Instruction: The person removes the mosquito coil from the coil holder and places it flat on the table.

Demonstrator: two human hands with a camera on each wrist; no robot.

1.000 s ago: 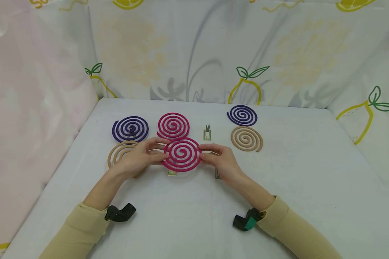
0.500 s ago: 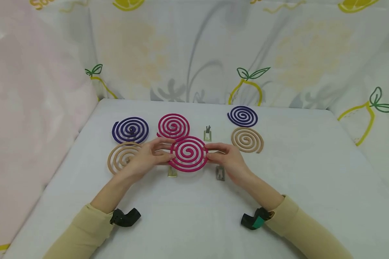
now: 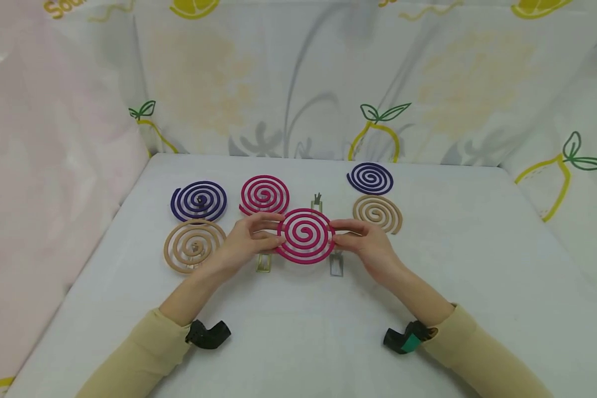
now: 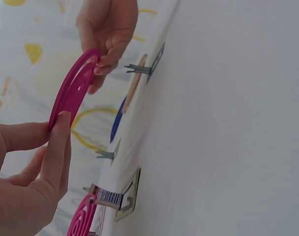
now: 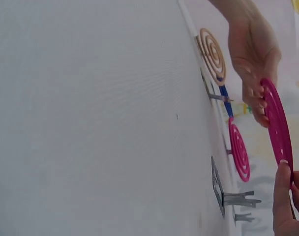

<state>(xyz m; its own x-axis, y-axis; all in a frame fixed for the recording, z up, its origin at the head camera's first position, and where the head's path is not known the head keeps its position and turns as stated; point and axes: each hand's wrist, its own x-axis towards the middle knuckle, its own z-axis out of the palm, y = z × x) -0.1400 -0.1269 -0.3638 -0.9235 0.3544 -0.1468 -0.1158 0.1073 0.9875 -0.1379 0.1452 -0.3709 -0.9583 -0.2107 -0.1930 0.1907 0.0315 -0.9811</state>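
Both hands have carried the pink coil (image 3: 305, 235) rightward, from frame centre-left to just above the stand (image 3: 336, 263) at centre. Left hand (image 3: 246, 243) and right hand (image 3: 370, 246) each pinch an opposite rim; keeping it level and lowering its centre onto the prong seems wise. Wrist views show the coil held clear of the surface (image 3: 298, 331), edge-on; the head view hides that gap.

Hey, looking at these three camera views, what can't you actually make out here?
- Head view: the metal stand near the left hand is half hidden by that hand.
- Head view: the far metal stand is partly covered by the held pink coil.
- Left wrist view: print on the stand's label is too small to read.
- Right wrist view: the right hand is cut off by the frame edge.
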